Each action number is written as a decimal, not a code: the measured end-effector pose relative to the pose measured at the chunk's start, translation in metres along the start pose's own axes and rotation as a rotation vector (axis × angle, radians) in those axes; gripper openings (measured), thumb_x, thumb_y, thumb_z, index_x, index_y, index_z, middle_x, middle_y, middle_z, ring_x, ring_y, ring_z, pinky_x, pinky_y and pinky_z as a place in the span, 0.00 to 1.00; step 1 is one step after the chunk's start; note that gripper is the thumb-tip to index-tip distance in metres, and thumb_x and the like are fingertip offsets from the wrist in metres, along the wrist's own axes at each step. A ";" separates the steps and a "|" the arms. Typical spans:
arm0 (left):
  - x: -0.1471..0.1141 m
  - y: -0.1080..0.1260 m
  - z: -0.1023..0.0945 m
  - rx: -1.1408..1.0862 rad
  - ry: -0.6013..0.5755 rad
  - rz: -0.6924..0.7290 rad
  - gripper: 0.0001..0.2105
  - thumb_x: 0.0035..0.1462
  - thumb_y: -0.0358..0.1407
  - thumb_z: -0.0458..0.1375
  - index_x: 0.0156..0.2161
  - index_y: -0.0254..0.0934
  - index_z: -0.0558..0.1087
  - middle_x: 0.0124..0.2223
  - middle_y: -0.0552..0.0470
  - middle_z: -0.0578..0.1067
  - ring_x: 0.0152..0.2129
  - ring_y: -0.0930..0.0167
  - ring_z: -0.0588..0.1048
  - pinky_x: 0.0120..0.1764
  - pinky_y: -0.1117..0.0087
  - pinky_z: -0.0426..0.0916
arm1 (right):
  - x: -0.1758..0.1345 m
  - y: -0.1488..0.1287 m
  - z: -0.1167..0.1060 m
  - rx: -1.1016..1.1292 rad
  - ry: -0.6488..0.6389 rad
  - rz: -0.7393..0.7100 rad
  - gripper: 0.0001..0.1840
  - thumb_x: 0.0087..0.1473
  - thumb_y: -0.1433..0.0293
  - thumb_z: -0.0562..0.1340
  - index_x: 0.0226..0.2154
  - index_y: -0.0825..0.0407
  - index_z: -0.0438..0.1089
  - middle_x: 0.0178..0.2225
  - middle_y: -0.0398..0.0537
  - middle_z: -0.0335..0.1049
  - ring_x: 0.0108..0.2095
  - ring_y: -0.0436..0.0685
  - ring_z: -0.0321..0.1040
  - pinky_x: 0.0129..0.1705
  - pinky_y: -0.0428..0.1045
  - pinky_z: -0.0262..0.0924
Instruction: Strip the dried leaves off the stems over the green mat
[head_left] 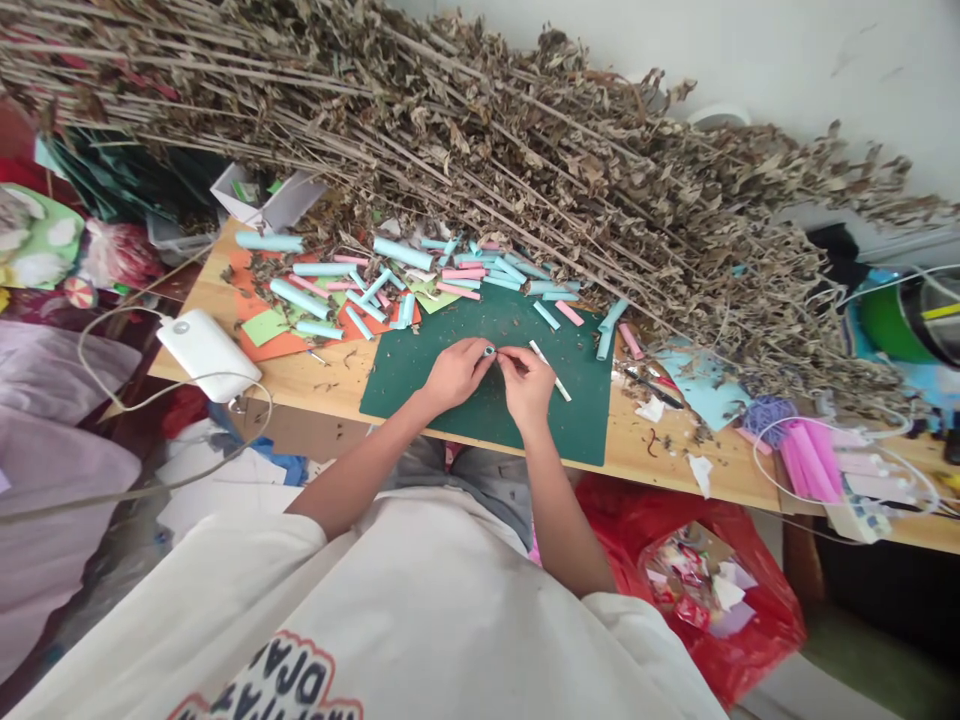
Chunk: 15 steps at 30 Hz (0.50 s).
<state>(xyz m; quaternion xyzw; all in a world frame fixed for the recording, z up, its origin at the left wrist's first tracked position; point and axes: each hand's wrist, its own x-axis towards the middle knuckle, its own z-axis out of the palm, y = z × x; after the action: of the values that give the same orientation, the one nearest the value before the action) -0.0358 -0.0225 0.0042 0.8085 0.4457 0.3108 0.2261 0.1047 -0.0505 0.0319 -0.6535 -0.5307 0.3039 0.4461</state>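
Note:
My left hand [456, 374] is closed around a small rolled paper tube [490, 351]; only its round, pale blue end shows past the fingers. Close beside it, my right hand [528, 382] pinches thumb and fingertips together near that end, and whatever lies between them is too small to make out. Both hands are over a dark green cutting mat [420, 385]. A thin white stick [550, 370], perhaps a pen, lies on the mat just right of my right hand. Many blue paper tubes [403, 253] and pink paper tubes [464, 273] are scattered behind the hands.
A bundle of dried leafy stalks [480, 140] spans the back of the wooden table [315, 380]. To the left lies a white power bank [208, 352] with a cable. Orange paper [281, 348], purple yarn [769, 417] and a red bag [750, 570] of scraps surround the workspace.

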 end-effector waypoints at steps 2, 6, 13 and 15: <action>0.000 0.000 0.001 0.028 -0.009 0.003 0.14 0.68 0.39 0.44 0.43 0.36 0.70 0.39 0.45 0.75 0.38 0.66 0.74 0.41 0.67 0.69 | 0.000 0.000 -0.001 0.040 -0.001 0.034 0.12 0.52 0.64 0.60 0.32 0.54 0.75 0.32 0.51 0.77 0.31 0.55 0.72 0.37 0.51 0.68; 0.001 0.000 0.001 0.027 -0.009 0.007 0.13 0.68 0.40 0.46 0.43 0.35 0.71 0.40 0.45 0.76 0.38 0.67 0.75 0.42 0.66 0.69 | 0.001 -0.004 -0.010 0.064 0.068 0.041 0.12 0.53 0.63 0.60 0.32 0.54 0.73 0.31 0.50 0.76 0.31 0.54 0.72 0.38 0.51 0.69; 0.001 0.000 0.001 0.000 -0.019 0.043 0.16 0.67 0.42 0.47 0.52 0.35 0.69 0.44 0.44 0.76 0.42 0.66 0.75 0.46 0.65 0.69 | 0.001 -0.016 -0.021 0.071 0.144 -0.009 0.13 0.53 0.60 0.61 0.35 0.53 0.71 0.34 0.50 0.74 0.33 0.54 0.71 0.40 0.50 0.69; 0.001 0.000 0.000 0.003 -0.025 0.041 0.17 0.67 0.42 0.47 0.53 0.35 0.68 0.44 0.44 0.76 0.42 0.66 0.75 0.45 0.66 0.69 | 0.002 -0.012 -0.018 0.114 0.124 0.022 0.13 0.52 0.60 0.62 0.35 0.53 0.71 0.32 0.49 0.74 0.33 0.54 0.71 0.40 0.50 0.68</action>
<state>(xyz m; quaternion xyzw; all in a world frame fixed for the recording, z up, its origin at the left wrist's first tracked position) -0.0354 -0.0218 0.0042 0.8216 0.4267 0.3046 0.2239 0.1154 -0.0525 0.0507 -0.6503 -0.4770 0.2974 0.5110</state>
